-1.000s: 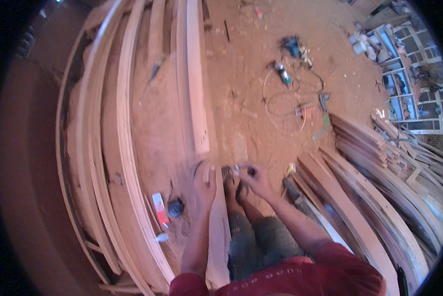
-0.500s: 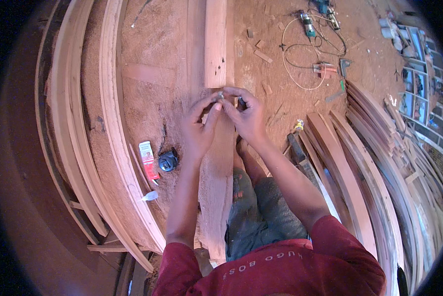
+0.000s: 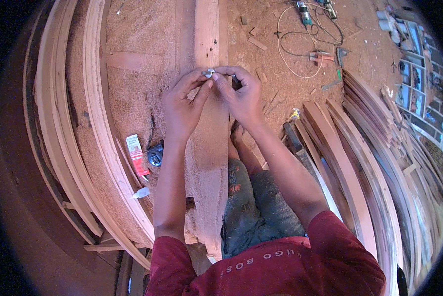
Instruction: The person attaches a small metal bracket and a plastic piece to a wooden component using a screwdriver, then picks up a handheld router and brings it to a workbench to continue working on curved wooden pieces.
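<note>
Over a wide wooden plank (image 3: 209, 143), both my hands meet fingertip to fingertip at a small shiny whitish piece (image 3: 209, 73), whose kind I cannot make out. My left hand (image 3: 184, 103) pinches it from the left between thumb and forefinger. From the right, the thumb and forefinger of my right hand (image 3: 243, 96) close on it too; something dark shows within that hand's curled fingers. Just beyond the fingertips lies a pale wooden beam (image 3: 207, 34) with a few dark holes. Left of my left forearm are a black tape measure (image 3: 155, 154), a red-and-white carton (image 3: 136, 155) and a small translucent bottle (image 3: 141, 192).
Long boards (image 3: 99, 98) run along the left. More boards are stacked (image 3: 337, 153) at the right, near a yellow-labelled container (image 3: 294, 114). At the upper right, a green power tool (image 3: 304, 15) lies with tangled cables on the sawdust-covered ground, with wood offcuts (image 3: 257, 43) nearby.
My joined hands have shifted slightly up and left in the picture, and the surroundings have shifted left and up as well. More of the small shiny piece shows between my fingertips.
</note>
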The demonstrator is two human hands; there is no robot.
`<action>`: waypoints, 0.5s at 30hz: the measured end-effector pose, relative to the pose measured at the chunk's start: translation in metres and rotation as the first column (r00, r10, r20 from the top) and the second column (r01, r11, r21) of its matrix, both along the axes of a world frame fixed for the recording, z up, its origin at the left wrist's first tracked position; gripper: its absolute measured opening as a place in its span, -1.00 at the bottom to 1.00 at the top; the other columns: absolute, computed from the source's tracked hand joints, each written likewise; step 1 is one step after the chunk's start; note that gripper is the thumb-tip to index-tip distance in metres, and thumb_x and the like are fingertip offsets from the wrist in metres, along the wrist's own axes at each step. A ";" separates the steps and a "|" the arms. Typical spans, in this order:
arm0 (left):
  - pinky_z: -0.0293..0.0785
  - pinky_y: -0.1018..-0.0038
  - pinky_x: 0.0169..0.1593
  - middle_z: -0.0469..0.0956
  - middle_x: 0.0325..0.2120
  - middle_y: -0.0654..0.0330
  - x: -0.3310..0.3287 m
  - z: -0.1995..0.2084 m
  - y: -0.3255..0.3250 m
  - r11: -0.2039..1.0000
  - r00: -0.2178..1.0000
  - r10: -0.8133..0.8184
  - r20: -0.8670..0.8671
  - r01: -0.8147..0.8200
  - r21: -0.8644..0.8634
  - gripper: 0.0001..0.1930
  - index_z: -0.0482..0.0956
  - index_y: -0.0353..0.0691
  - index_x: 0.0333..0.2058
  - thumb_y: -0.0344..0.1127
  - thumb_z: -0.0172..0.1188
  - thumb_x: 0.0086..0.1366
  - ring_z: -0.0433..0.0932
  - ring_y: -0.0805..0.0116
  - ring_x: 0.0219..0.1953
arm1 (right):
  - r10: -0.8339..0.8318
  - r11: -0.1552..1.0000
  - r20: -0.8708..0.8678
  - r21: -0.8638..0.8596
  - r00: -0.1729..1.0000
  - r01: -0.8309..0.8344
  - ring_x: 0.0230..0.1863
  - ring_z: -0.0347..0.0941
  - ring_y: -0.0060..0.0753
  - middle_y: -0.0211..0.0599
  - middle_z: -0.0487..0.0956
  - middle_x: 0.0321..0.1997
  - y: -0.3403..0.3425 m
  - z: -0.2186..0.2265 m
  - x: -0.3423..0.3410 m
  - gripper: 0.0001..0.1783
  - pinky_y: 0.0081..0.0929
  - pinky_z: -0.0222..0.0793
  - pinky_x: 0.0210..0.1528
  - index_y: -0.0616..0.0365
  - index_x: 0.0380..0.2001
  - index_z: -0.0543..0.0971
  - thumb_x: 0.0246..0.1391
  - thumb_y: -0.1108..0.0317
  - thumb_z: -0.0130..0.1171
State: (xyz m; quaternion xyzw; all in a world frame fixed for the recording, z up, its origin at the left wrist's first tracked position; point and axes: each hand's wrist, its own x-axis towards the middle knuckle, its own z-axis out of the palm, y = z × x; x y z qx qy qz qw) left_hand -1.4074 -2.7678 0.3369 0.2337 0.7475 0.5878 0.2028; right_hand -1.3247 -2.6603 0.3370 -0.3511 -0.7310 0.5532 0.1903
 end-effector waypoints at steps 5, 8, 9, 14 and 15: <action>0.48 0.50 -0.09 0.59 -0.22 0.11 -0.003 -0.004 0.000 0.993 0.974 -0.053 -0.220 0.029 -0.113 -0.77 0.61 -0.27 -0.17 -0.44 0.28 0.16 0.57 0.33 -0.19 | -0.011 0.999 0.003 0.047 1.000 0.011 -0.47 0.44 -0.46 -0.19 0.58 -0.41 0.001 -0.012 0.004 -0.84 -0.52 0.34 -0.39 0.22 -0.33 0.63 -0.01 0.40 0.26; 0.48 0.47 -0.10 0.58 -0.23 0.10 -0.008 -0.005 0.000 0.992 0.941 -0.074 -0.329 0.036 -0.122 -0.77 0.62 -0.26 -0.20 -0.43 0.30 0.13 0.57 0.28 -0.21 | -0.013 0.999 0.005 0.049 1.000 0.013 -0.48 0.43 -0.45 -0.20 0.57 -0.42 0.000 -0.012 0.004 -0.84 -0.52 0.34 -0.40 0.23 -0.34 0.63 -0.01 0.40 0.26; 0.48 0.46 -0.10 0.57 -0.23 0.09 -0.009 -0.007 0.000 0.993 0.933 -0.076 -0.352 0.038 -0.114 -0.77 0.62 -0.25 -0.20 -0.42 0.31 0.12 0.57 0.27 -0.21 | -0.012 0.998 0.001 0.057 1.000 0.012 -0.48 0.43 -0.45 -0.20 0.57 -0.42 -0.001 -0.012 0.004 -0.84 -0.52 0.33 -0.40 0.23 -0.34 0.62 -0.01 0.40 0.26; 0.49 0.44 -0.12 0.56 -0.22 0.09 -0.017 -0.012 -0.002 0.993 0.919 -0.107 -0.380 0.079 -0.089 -0.78 0.63 -0.25 -0.22 -0.42 0.31 0.12 0.56 0.26 -0.19 | -0.057 0.992 -0.019 0.109 0.998 0.059 -0.49 0.43 -0.45 -0.21 0.56 -0.44 -0.007 -0.016 0.000 -0.86 -0.54 0.33 -0.42 0.24 -0.36 0.61 -0.02 0.42 0.26; 0.49 0.44 -0.12 0.56 -0.22 0.09 -0.018 -0.012 -0.002 0.993 0.916 -0.110 -0.386 0.082 -0.089 -0.78 0.63 -0.25 -0.22 -0.42 0.31 0.11 0.56 0.27 -0.20 | -0.064 0.990 -0.028 0.121 0.998 0.067 -0.49 0.43 -0.45 -0.21 0.56 -0.44 -0.008 -0.015 -0.002 -0.86 -0.54 0.34 -0.42 0.24 -0.37 0.61 -0.02 0.42 0.27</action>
